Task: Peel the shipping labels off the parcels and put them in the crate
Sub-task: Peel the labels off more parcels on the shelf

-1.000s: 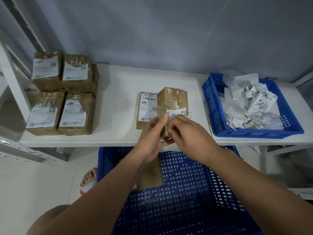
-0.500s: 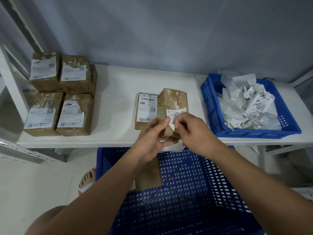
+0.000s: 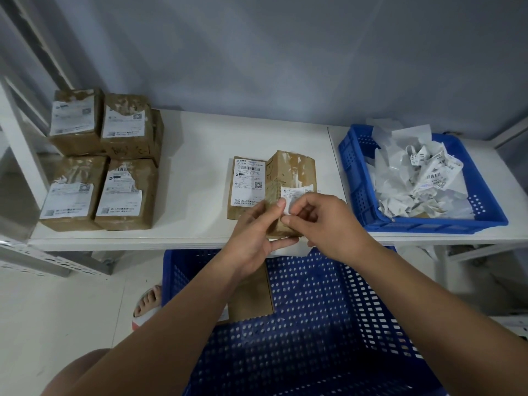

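Head-camera view, looking down on a white shelf (image 3: 200, 144). At the shelf's front edge, near its middle, my left hand (image 3: 251, 235) gripped the lower part of a held parcel (image 3: 291, 172), fingers wrapped beneath it and thumb pressed to its face. My right hand (image 3: 323, 224) pinched the lower corner of the label remnant (image 3: 294, 192), a torn white strip stuck across the parcel's face, between thumb and forefinger.

What I judged could go wrong:
- **Tearing:** the remnant was ragged and white scraps clung higher up the parcel. A quick or sideways pull would likely tear it further and leave more paper behind.
- **Dropping:** the parcel was propped over the shelf's front edge. If the left hand's hold eased during the pull, it could drop off the shelf with the label only half off.
- **Sticking:** the sticky strip might cling to my fingers rather than let go.

Containers:
- On the shelf's right end sat a shallow blue crate (image 3: 485, 207), heaped with crumpled peeled labels (image 3: 423, 178), some rising above its rim.
- Below the shelf's front edge stood a deep blue crate (image 3: 328, 310). It held one stripped parcel (image 3: 250, 298), brown with no label showing, partly hidden by my left forearm.

Also at the shelf's middle lay a second parcel (image 3: 247, 184) with its label whole. Four labelled parcels (image 3: 100, 161) were grouped at the shelf's left end.
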